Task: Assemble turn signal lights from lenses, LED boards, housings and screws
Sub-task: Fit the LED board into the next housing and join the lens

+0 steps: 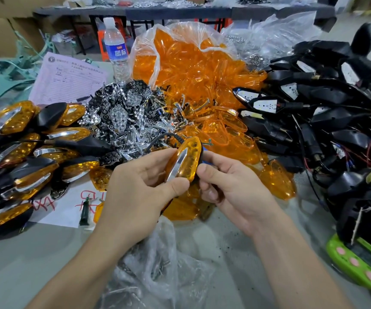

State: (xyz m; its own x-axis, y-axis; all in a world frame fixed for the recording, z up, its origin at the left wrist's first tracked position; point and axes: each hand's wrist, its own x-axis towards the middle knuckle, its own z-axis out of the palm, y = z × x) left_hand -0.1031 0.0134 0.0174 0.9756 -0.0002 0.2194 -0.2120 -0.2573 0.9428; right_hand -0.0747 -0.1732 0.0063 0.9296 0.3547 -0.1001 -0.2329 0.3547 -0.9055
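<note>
I am looking down at a grey table (35, 253) in a busy workroom, with boxes and another table far behind. In the middle, just above the table, is the light (185, 163). It has an orange cover, a silver strip down the front and a black back. My left hand (135, 192) holds it from the left, with the fingers curled behind it and the thumb pressed on its lower end. My right hand (231, 188) pinches its right edge, thumb in front and fingers curled behind. I think I am pushing the orange cover into the black back. To do it well I should squeeze evenly all round the edge and keep the silver strip straight. I should also keep the black wire (164, 139) out of the gap so nothing cracks. Just below my hands lies a clear bag (157, 264) with small dark screws in it. Behind the light is a heap of shiny silver parts (117, 110). Past that, a big clear bag (148, 41) is open and full of orange covers, and some have spilled out. Black backs with wires (325, 103) are piled on the right. Finished lights (19, 152) are piled on the left.
</note>
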